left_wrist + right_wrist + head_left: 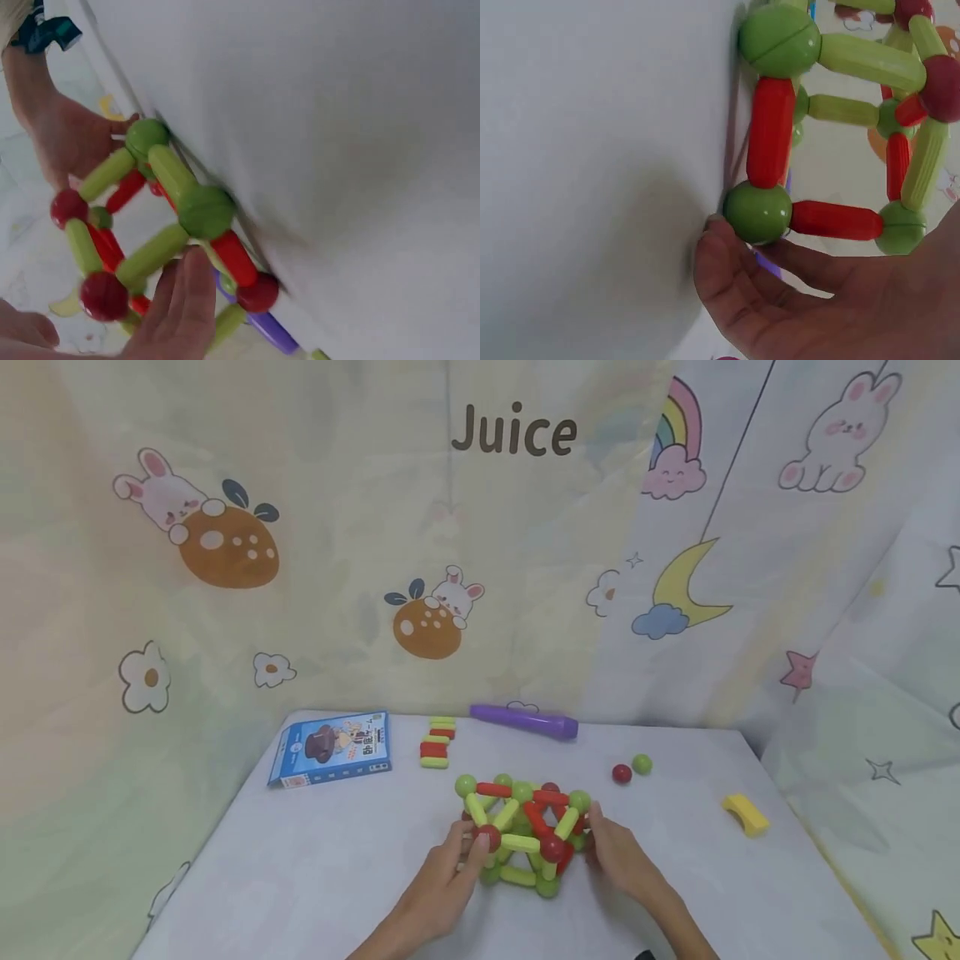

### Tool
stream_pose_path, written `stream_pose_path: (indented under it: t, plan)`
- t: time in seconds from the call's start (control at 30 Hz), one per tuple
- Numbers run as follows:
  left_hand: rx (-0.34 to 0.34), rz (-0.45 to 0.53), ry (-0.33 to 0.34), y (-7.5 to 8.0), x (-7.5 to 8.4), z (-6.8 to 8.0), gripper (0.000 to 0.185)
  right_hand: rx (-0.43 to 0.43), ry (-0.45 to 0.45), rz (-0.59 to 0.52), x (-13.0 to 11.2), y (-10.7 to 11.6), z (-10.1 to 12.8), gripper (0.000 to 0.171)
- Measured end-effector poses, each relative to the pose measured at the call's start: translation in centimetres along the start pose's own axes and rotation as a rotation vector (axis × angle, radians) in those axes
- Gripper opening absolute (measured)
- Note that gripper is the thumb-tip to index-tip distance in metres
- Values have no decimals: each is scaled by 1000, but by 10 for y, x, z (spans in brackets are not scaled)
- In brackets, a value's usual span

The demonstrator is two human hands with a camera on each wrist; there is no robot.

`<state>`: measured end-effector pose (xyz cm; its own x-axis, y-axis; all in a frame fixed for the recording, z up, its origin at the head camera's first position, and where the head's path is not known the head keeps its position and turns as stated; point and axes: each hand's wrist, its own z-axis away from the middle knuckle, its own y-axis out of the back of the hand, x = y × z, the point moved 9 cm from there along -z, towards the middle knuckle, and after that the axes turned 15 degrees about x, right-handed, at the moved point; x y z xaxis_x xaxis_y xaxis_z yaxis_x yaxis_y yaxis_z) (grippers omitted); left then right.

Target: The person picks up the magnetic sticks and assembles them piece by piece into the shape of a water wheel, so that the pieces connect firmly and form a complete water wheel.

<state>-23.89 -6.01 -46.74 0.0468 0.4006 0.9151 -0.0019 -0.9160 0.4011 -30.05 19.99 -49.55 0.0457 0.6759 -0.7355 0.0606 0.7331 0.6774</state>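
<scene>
Red-and-green rod-and-ball frame [522, 835], purple stick [525, 722], yellow block [746, 814]

bare hands [450, 872], bare forearms, dark wrist strap [45, 31]

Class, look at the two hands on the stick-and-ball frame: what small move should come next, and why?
Probably steady the frame before adding anything. The left hand touches a red ball at one end, the right hand touches the other, and the spare balls lie apart, beyond either hand.
</scene>
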Motion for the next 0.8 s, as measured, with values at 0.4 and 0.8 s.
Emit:
stream_pose_path:
  t: [0.4, 0.8]
  plan:
    - [59, -8, 222, 8, -43, -66, 96, -21, -176, -396, 0, -9, -9, 79]
    - [96, 191, 206, 2, -29, -66, 79, -41, -158, -501, -10, -10, -10, 65]
